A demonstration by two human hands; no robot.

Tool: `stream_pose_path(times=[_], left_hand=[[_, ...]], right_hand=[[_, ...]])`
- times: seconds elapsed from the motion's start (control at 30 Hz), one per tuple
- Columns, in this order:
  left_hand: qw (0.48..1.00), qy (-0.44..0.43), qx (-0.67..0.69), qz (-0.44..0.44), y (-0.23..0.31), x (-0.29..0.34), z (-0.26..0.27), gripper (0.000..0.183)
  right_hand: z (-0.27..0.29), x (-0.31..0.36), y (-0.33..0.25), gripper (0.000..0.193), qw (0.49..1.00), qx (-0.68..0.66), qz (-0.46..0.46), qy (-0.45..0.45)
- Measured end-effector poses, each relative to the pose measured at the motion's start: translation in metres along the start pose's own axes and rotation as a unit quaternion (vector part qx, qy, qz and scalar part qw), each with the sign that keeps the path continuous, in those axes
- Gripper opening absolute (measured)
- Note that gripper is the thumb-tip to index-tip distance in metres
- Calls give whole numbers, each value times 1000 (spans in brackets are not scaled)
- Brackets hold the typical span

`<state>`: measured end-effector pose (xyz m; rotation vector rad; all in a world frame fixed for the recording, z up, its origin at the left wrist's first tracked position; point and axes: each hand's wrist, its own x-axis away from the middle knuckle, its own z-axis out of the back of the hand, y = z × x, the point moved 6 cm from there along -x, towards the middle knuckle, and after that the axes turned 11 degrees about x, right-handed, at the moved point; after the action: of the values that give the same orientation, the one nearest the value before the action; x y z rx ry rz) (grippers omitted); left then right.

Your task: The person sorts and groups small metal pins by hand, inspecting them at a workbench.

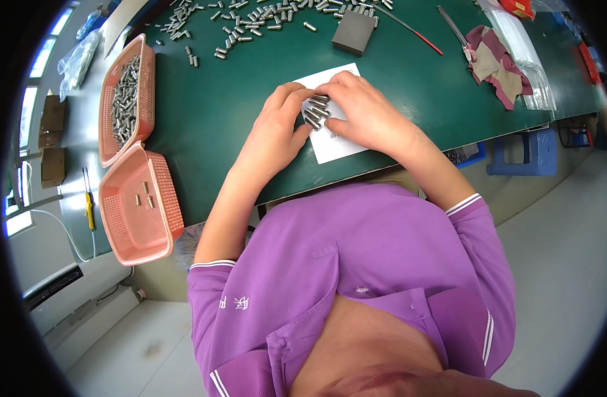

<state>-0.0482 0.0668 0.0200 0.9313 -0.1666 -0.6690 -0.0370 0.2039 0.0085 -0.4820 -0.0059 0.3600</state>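
Observation:
A small group of short silver metal pins lies side by side on a white sheet of paper near the table's front edge. My left hand curves around the group's left side, its thumb and forefinger against the pins. From the right, my right hand closes in on the same group, with fingertips at the far end and the thumb at the near side. The pins are pressed together between both hands. Parts of the outer pins are hidden by my fingers.
Loose metal pins are scattered across the far side of the green table, beside a dark grey block. At left stand a pink basket full of pins and another pink basket holding several. A cloth lies right.

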Motion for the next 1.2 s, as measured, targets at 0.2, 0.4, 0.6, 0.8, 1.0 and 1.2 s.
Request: stream_pose_path(times=[0.2,0.4,0.6,0.8,1.0,1.2], left_hand=[[998,41,-44,-3,1,5,-8,50],[996,73,-47,-4,0,11,-10,46],[997,61,30,34,-9,-5,-3,22],[994,39,8,99,-17,-21,2,15],[993,62,21,94,-19,-20,2,14],[995,57,3,83,-22,-23,5,14]], right_hand=[[0,-13,6,42,997,-39,63,-21],[4,-10,11,44,991,-133,25,-13],[47,-1,47,29,992,6,-38,116],[116,22,125,20,926,189,-194,263],[145,53,195,23,877,241,-313,274],[120,45,186,27,916,128,-332,186]])
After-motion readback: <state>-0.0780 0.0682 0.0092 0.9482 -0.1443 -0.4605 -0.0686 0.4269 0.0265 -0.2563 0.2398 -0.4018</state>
